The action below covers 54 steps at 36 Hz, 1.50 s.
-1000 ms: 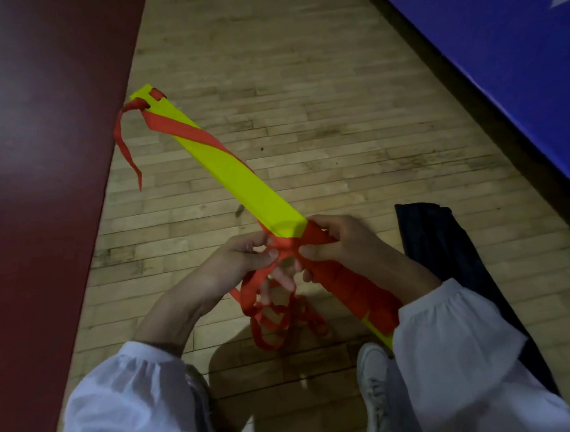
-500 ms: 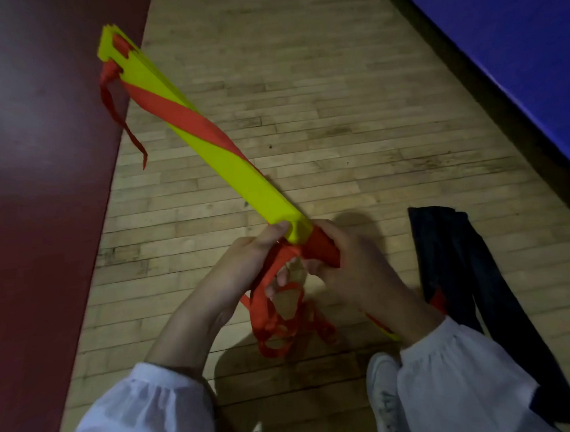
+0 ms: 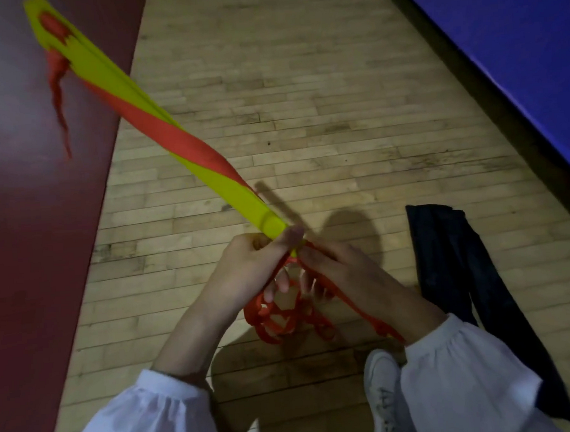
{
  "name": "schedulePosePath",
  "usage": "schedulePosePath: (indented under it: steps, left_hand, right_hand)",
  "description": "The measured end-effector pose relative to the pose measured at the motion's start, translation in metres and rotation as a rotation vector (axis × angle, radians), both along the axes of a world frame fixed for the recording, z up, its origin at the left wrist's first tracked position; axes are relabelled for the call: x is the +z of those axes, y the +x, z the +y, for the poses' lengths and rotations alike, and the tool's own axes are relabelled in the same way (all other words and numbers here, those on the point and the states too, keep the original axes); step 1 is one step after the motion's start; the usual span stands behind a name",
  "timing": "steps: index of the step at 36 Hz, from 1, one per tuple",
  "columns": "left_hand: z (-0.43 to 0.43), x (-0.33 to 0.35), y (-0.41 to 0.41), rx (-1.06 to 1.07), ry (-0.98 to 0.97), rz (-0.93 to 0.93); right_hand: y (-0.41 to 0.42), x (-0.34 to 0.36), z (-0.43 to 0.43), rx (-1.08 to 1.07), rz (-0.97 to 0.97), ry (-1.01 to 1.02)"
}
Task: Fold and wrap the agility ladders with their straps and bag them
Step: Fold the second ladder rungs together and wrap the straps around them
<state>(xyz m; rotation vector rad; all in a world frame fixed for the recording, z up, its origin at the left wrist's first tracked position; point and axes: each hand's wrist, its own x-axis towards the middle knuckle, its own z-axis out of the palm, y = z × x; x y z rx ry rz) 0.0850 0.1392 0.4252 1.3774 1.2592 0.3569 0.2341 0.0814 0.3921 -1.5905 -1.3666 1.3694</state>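
Note:
A stack of folded yellow ladder rungs (image 3: 112,92) slants from my hands up to the top left, held above the floor. A red strap (image 3: 187,145) winds diagonally round it, and a loose red end (image 3: 58,99) dangles from the far tip. My left hand (image 3: 250,267) grips the near end of the yellow stack, thumb on top. My right hand (image 3: 339,272) holds the strap-wrapped lower part. A tangle of slack red strap (image 3: 282,318) hangs below both hands. A dark bag (image 3: 461,272) lies flat on the floor to the right.
I am over a wooden plank floor (image 3: 304,99). A dark red painted zone (image 3: 32,262) covers the left side. A blue padded wall (image 3: 516,55) runs along the upper right. A white shoe (image 3: 382,389) shows at the bottom between my sleeves.
The far end of the yellow stack has swung up and to the left, over the red zone. My hands have shifted slightly right, and the left thumb now lies over the stack's near end.

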Motion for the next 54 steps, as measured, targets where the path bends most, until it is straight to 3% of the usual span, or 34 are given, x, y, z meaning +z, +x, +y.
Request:
schedulePosePath:
  steps: [6,12,27,41,54]
  left_hand:
    - [0.002,0.007,-0.004,-0.043,-0.060,-0.030]
    - [0.007,0.011,-0.011,-0.103,-0.203,-0.059]
    - [0.010,0.000,-0.012,-0.037,-0.121,-0.116]
    - [0.012,-0.011,-0.015,-0.053,-0.050,-0.184]
    - [0.011,-0.006,-0.019,-0.096,-0.223,-0.199]
  right_hand:
    - [-0.003,0.000,-0.001,-0.034,0.072,-0.086]
    - [-0.003,0.008,0.003,-0.081,0.139,-0.026]
    - [-0.001,-0.001,0.003,-0.269,-0.110,0.047]
    - [0.000,-0.006,0.005,-0.248,-0.087,0.012]
    - [0.000,-0.011,0.006,-0.290,-0.177,0.068]
